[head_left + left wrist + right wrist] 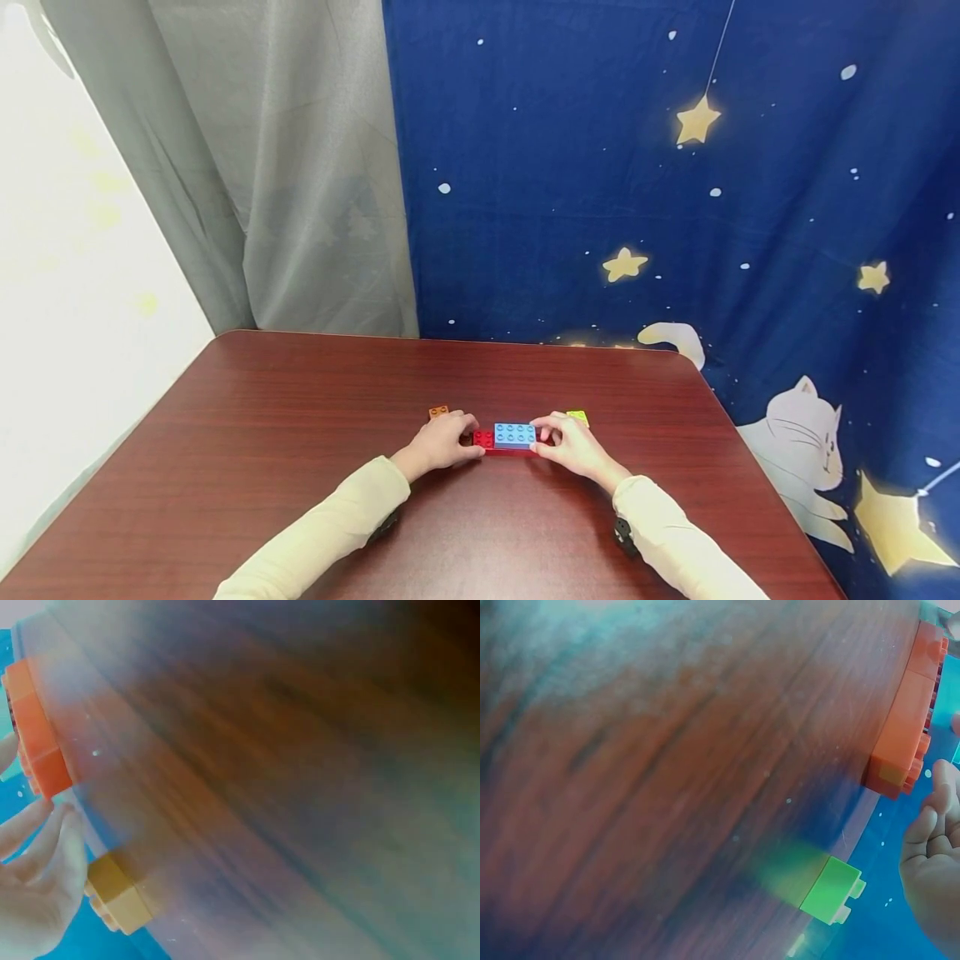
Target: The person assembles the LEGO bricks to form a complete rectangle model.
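Note:
In the head view, a light blue brick [515,434] with two rows of studs lies over a row of red bricks [483,438] on the table. My right hand [572,444] pinches the blue brick's right end between thumb and fingers. At the row's left end, my left hand [447,440] grips the red bricks with thumb and forefinger on either side. The right wrist view shows bare studs on the red bricks [906,712], with the right hand [934,855] above table level. Whether the blue brick touches the red ones is unclear.
A small orange brick [438,412] stands just behind the left hand. Behind the right hand is a lime green brick [577,416], partly covered. The dark red wooden table [337,375] ends at a grey curtain [330,208] and a blue starry curtain [540,208].

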Available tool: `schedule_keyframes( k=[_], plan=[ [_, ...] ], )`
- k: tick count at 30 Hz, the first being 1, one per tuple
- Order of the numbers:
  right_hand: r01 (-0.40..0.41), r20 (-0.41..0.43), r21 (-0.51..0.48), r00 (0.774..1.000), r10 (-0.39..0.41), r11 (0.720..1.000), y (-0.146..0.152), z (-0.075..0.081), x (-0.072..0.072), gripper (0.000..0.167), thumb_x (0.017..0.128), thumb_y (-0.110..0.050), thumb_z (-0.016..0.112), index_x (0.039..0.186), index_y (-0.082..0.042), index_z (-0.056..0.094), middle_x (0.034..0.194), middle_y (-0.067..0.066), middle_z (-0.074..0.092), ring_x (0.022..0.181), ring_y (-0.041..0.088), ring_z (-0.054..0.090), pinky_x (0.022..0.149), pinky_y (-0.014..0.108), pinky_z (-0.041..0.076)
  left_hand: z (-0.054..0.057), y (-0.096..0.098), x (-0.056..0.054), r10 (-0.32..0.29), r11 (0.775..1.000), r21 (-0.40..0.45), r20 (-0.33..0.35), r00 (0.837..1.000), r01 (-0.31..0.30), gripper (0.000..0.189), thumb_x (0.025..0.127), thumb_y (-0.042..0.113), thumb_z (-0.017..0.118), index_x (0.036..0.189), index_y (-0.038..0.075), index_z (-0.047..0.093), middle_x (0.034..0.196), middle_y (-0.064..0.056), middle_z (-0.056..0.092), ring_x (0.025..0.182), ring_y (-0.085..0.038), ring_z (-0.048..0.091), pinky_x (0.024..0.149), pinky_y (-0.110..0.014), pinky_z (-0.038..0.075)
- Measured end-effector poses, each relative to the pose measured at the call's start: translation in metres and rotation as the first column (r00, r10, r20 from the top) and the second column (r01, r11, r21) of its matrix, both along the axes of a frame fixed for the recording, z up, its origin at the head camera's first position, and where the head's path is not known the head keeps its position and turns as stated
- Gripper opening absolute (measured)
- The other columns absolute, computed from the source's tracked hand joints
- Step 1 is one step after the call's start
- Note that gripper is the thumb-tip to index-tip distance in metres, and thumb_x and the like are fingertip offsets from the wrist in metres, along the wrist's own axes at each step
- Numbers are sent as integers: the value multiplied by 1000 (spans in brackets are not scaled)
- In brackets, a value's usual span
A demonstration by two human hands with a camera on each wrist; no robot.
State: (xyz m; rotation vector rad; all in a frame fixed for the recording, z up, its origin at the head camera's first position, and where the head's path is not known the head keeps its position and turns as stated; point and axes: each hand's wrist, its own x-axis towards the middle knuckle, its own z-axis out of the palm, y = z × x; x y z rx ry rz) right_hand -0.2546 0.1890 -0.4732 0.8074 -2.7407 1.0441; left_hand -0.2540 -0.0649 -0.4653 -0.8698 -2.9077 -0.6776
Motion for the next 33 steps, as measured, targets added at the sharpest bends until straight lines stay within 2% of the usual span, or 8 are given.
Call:
schedule_keyframes(
  k=[2,5,10,16,21,24,28,33],
  plan=[
    [2,15,-2,1000,-2,1000,0,1,0,30,72,-21,74,98,-11,64,71,-4,49,58,10,41,50,21,35,1,4,1,9,999,-33,-47,999,-11,41,75,41,66,101,9,61,90,-1,56,82,-14,52,71,-33,45],
    [2,27,-9,1000,-2,1000,0,1,0,30,72,-21,74,98,-10,64,71,-4,49,58,10,41,49,21,35,5,11,1,-10,1000,-25,-109,994,7,41,77,41,64,105,11,60,95,-1,57,86,-15,50,74,-33,43],
    [-13,13,-12,1000,13,1000,0,1,-1,30,71,-21,74,98,-11,64,72,-3,49,58,10,42,49,21,35,8,24,-1,-72,997,2,-135,988,73,40,79,37,64,110,12,59,100,-1,59,84,-14,48,75,-30,41],
    [-51,-19,17,998,52,999,2,2,-2,32,72,-22,74,100,-11,64,77,-3,51,58,9,42,49,21,37,5,29,-3,-72,997,-2,-92,993,72,36,78,38,64,107,16,63,99,2,61,79,-12,48,73,-29,40],
    [-116,-102,43,987,120,992,2,6,-3,34,74,-19,72,104,-6,62,84,-1,54,57,6,43,50,20,39,8,31,-7,-75,997,-18,-65,995,73,34,76,36,67,104,17,64,97,2,62,79,-12,49,73,-29,41],
    [-149,-134,66,978,157,987,2,7,-4,32,75,-18,71,103,-6,62,86,-1,56,58,6,44,52,19,40,10,31,-9,-75,997,-14,-26,997,75,32,76,35,68,102,17,65,94,3,62,78,-12,49,72,-29,42],
    [-167,-118,89,977,176,982,0,10,-6,26,75,-16,70,99,-8,65,87,0,57,60,9,47,53,20,41,13,32,-11,-70,998,-3,46,996,71,30,75,33,69,100,17,66,91,4,63,77,-11,50,74,-30,42],
    [-160,-50,113,985,166,981,-2,19,-8,24,73,-15,72,96,-9,67,85,0,53,63,11,46,54,20,41,16,33,-14,-76,997,0,70,995,76,27,74,30,70,97,15,67,89,4,63,77,-11,52,75,-29,43]
  ],
)
